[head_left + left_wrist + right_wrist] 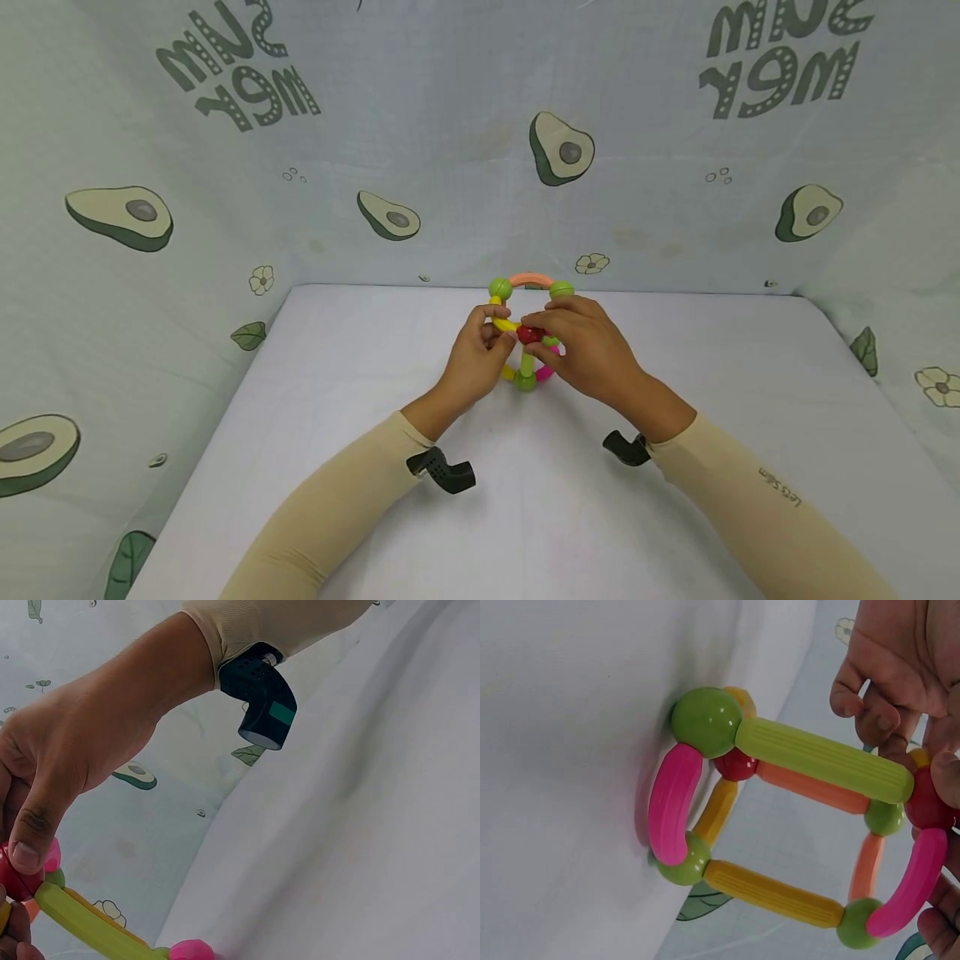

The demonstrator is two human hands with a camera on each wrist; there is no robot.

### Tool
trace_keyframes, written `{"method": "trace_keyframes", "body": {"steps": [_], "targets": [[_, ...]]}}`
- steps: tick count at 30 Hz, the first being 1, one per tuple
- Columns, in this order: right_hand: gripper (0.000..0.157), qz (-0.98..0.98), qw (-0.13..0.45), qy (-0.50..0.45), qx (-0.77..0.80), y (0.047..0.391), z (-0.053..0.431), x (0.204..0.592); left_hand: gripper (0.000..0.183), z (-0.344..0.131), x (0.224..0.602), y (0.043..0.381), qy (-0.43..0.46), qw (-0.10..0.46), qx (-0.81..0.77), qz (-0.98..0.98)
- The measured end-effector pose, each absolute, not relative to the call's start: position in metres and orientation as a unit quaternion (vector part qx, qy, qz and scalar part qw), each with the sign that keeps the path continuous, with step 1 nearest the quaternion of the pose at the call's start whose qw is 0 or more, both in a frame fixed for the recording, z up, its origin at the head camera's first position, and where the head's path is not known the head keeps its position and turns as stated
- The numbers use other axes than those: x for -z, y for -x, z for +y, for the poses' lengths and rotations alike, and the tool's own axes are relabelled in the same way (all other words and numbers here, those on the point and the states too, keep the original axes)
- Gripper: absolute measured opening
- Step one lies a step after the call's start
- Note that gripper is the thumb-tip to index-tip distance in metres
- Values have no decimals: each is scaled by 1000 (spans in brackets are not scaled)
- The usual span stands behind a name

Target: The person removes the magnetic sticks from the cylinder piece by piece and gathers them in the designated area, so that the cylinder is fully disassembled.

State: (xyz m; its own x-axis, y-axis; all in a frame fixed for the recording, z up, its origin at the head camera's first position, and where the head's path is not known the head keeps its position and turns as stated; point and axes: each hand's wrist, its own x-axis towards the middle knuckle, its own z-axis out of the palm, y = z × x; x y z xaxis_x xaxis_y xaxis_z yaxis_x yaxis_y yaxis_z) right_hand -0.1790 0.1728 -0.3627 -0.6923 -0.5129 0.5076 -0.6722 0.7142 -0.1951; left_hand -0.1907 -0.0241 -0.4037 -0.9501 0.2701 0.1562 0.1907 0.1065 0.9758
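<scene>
Near the middle of the table stands a frame of coloured rods and balls, with a light-green upright rod, pink curved rods and green balls. My left hand pinches a yellow curved rod at the upper front. Opposite it, my right hand grips a red ball at the top of the light-green rod. The rod's end meets or nearly meets that ball. In the left wrist view, the right thumb presses on the red ball. Fingers hide part of the joint.
A white cloth covers the table. Behind it hangs a backdrop printed with avocados. Each wrist carries a black camera mount. An orange curved rod tops the frame's far side.
</scene>
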Motion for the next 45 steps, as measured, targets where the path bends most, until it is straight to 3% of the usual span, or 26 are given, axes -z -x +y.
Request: {"method": "trace_keyframes", "body": {"steps": [5,14,29,45], "targets": [[43,-902,213,-326,-186,180,172,364,32,-25,405,191,-158,36,-648,744],[44,-907,207,-318,-185,179,172,363,74,-30,411,192,-139,39,-639,756],[43,-904,213,-318,-190,180,172,364,35,-44,427,202,-116,12,-572,812],[48,-901,220,-320,-193,180,172,366,34,-53,434,211,-120,-2,-554,824]]}}
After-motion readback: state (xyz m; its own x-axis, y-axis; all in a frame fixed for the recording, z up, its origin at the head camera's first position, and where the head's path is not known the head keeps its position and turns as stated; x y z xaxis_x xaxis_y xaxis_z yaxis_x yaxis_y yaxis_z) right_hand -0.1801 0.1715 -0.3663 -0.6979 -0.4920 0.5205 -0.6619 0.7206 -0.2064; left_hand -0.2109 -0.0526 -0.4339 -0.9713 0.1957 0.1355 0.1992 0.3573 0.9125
